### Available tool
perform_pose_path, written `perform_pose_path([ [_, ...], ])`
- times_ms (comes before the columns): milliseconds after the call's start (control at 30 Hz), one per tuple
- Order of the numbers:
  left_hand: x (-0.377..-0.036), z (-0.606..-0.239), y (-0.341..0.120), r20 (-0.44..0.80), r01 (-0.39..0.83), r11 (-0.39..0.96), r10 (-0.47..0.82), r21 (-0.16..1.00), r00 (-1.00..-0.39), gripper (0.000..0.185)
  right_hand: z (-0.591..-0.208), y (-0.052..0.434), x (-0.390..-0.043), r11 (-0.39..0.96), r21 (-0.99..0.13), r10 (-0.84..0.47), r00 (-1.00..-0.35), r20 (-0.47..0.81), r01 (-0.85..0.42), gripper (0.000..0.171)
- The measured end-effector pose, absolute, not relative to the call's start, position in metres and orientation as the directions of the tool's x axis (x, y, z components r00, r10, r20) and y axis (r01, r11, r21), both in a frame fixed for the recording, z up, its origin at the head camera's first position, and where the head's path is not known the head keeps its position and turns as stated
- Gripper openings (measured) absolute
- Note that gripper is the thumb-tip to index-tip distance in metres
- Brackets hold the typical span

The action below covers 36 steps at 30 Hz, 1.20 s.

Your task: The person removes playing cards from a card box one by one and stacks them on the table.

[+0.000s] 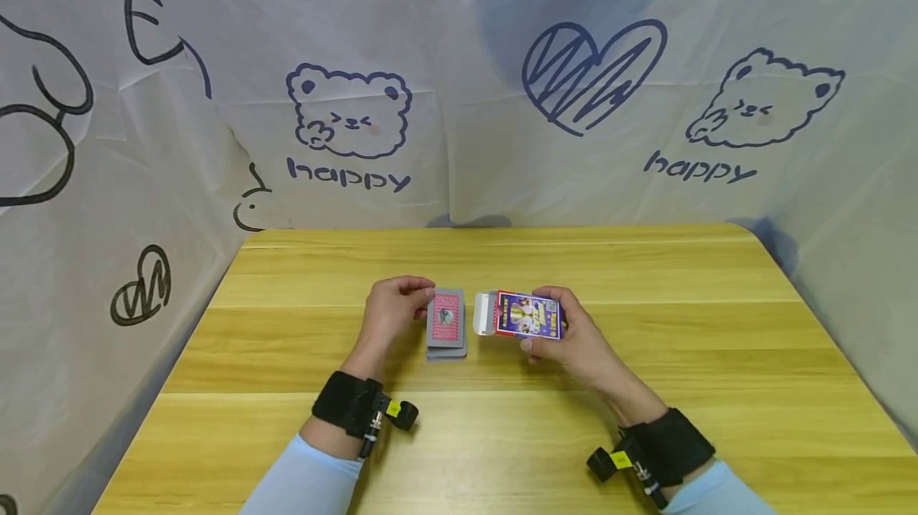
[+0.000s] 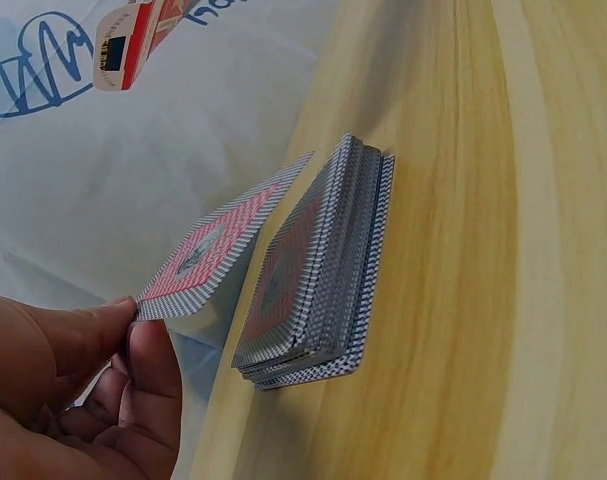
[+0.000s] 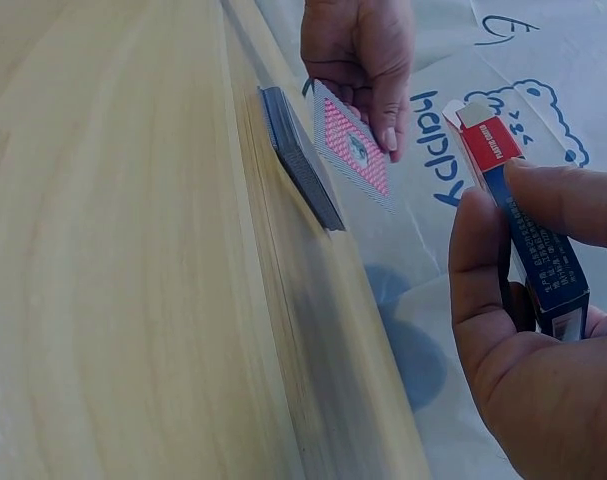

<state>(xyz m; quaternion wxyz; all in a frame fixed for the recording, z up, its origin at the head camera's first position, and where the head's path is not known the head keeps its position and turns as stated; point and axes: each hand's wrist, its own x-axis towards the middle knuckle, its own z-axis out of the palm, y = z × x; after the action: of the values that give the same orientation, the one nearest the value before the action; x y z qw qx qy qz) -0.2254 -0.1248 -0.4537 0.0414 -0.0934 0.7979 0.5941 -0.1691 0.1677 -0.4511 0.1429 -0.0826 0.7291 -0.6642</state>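
Between thumb and fingers, my left hand (image 1: 390, 308) pinches one corner of a playing card (image 2: 213, 245) with a red patterned back and a striped grey border. That card is raised above the deck of cards (image 2: 318, 270), which lies stacked a little unevenly on the table. My right hand (image 1: 574, 336) grips a blue and red card box (image 1: 531, 316) by its sides, held to the right of the deck. The white flap (image 1: 484, 314) at the box's left end stands open toward the deck. In the right wrist view the box's narrow printed side (image 3: 538, 235) shows.
The wooden table (image 1: 645, 411) has its far edge just beyond the hands. White cloth (image 1: 466, 140) with drawn hearts and bears hangs behind and at both sides. A strapped camera sits on each wrist, the left camera (image 1: 405, 415) and the right camera (image 1: 601, 465).
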Motion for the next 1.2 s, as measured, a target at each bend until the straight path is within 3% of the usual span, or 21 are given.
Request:
perform_pose_path([
  [267, -0.228, -0.454, -0.126, -0.183, -0.205, 0.213, -0.119, 0.955, -0.976, 0.02, -0.452, 0.167, -0.169, 0.105, -0.992, -0.304, -0.947, -0.102, 0.073, 0.082],
  [833, -0.226, -0.469, -0.124, -0.165, -0.195, 0.403, -0.11, 0.894, -0.98, 0.012, -0.455, 0.166, -0.17, 0.099, -0.992, -0.317, -0.943, -0.101, 0.073, 0.081],
  [1200, -0.226, -0.474, -0.122, -0.189, -0.217, 0.431, -0.109, 0.876, -0.976, 0.012, -0.453, 0.166, -0.169, 0.103, -0.991, -0.316, -0.943, -0.108, 0.079, 0.079],
])
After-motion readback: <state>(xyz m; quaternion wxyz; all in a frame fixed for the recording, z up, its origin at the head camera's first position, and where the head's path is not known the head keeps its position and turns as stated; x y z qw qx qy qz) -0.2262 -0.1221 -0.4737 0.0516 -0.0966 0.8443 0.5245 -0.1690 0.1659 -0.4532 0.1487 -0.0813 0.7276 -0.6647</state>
